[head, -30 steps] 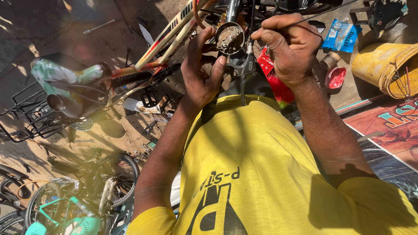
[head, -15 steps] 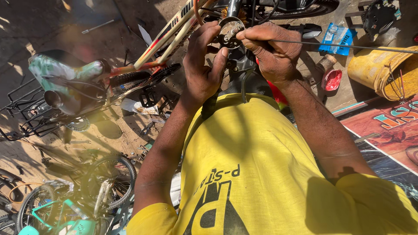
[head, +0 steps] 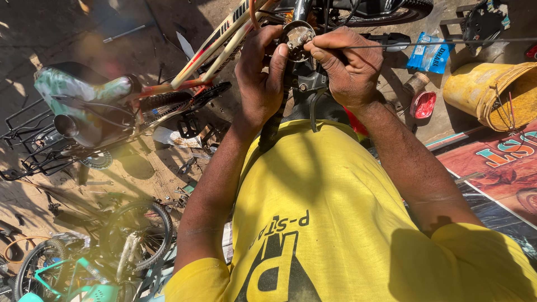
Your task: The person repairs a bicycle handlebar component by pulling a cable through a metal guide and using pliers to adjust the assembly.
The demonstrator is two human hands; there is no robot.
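Since the earlier frame, the right hand (head: 349, 67) has been drawn a little lower and nearer the round metal hub part (head: 296, 36), and the thin wire (head: 425, 42) now runs out straight to the right from its fingertips. The right fingers (head: 330, 53) are pinched closed on the end of that stiff, glinting wire, just beside the hub part. The left hand (head: 260, 78) is cupped against the hub part from the other side, its fingers curled closed on the ridged, greasy metal disc, thumb pressed to the rim. The hub part sits at the top centre of the view, on the bicycle frame (head: 224, 39), a cream and orange tube slanting down to the left. Below the hands, a yellow cotton shirt (head: 335, 223) fills the foreground. On the dusty floor (head: 84, 28) to the right lie a dented yellow bucket (head: 475, 89) on its side and a crinkled blue plastic packet (head: 428, 53).
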